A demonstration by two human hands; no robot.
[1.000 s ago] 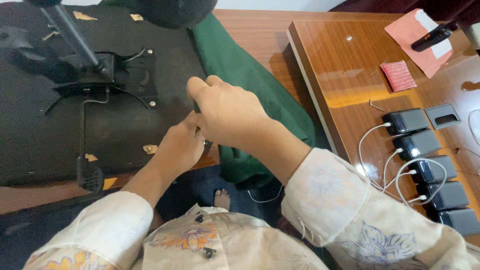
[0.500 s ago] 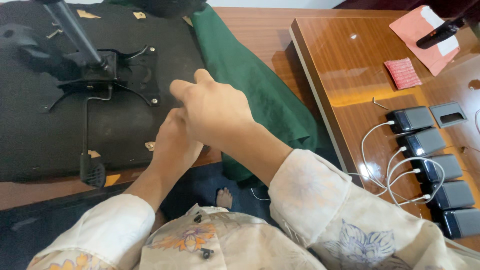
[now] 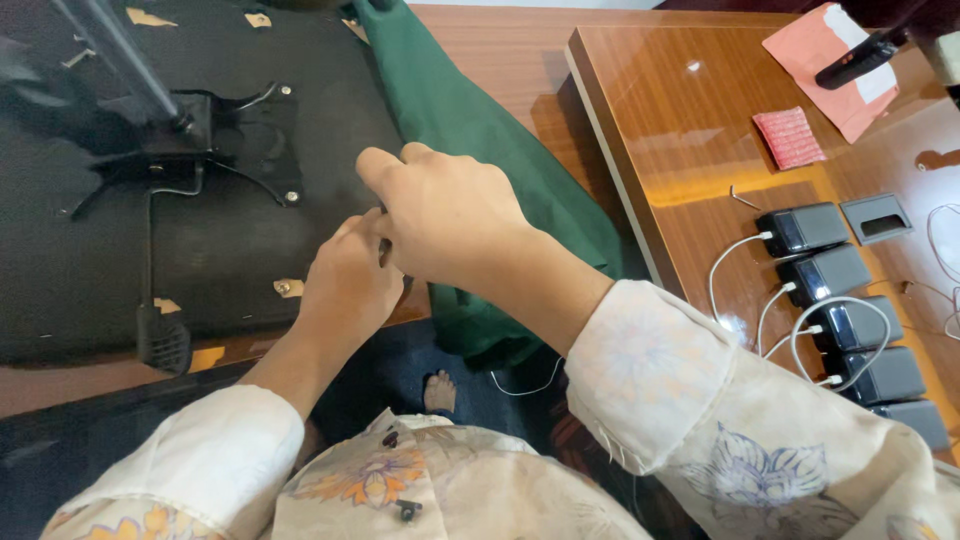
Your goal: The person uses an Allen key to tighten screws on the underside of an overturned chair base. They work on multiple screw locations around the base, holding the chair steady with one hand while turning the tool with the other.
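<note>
At frame centre, right hand point(image 3: 445, 215) overlaps left hand point(image 3: 350, 280), both with fingers curled at the near edge of the black upturned chair seat point(image 3: 90, 270); grip contents hidden, cannot tell. Green cloth point(image 3: 470, 130) lies just right.

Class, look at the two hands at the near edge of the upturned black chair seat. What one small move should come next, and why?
Probably a slow pull with the right hand, while the left hand steadies the black seat. Both hands meet at its near edge, beside the green cloth. What they pinch is hidden between them, so a gentle test seems safer than a hard tug.
</note>
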